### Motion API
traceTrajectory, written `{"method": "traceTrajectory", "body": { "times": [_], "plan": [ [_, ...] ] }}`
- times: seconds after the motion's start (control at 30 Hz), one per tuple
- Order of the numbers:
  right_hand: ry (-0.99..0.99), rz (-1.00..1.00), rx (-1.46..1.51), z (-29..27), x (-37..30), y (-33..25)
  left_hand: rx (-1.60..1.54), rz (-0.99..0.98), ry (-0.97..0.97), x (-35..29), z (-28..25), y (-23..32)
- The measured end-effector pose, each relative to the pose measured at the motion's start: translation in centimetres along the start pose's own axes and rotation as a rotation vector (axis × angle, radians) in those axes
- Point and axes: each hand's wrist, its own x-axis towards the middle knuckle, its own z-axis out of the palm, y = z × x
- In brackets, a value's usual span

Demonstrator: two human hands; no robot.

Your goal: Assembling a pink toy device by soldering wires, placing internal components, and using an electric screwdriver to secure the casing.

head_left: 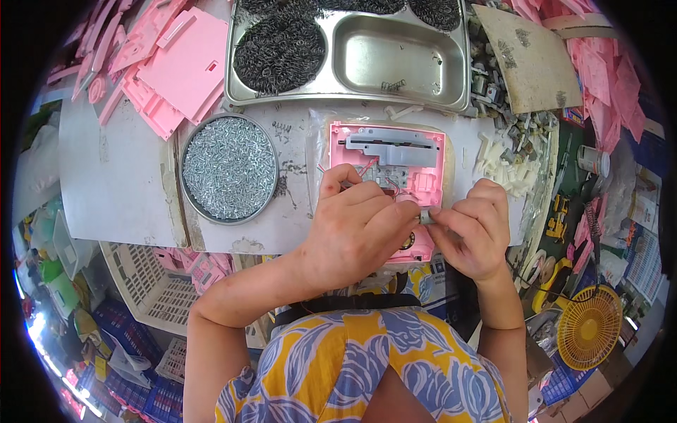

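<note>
A pink plastic housing (438,162) lies open on the table in front of me. A grey slotted part (402,154) spans its far end, and thin wires and small metal parts show in its middle. My left hand (360,222) is bent over the housing's near left side with its fingers curled; what lies inside them is hidden. Close by, my right hand (476,229) pinches a small pale grey piece (425,216) between thumb and forefinger at the housing's right edge. The left hand's fingertips meet that piece from the other side.
Left of the housing stands a round tin of small silver screws (229,169). A steel tray (345,95) with heaps of dark springs is behind. Pink panels (187,70) pile up far left; white plastic parts (511,166) lie right. A yellow fan (589,328) stands lower right.
</note>
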Motion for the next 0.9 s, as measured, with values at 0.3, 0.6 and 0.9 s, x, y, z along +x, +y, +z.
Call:
{"method": "traceTrajectory", "body": {
  "times": [0.3,0.6,0.9],
  "plan": [
    [0.008,-0.002,-0.007,-0.1,0.0,0.1,0.026,-0.064,0.008,-0.3,0.2,0.2],
    [-0.060,0.160,0.050,-0.5,0.4,1.0,0.007,-0.023,0.028,-0.2,0.0,-0.1],
    [-0.255,0.309,0.109,-0.7,1.7,2.8,0.069,-0.044,0.034,-0.3,-0.2,0.1]
  ]
}}
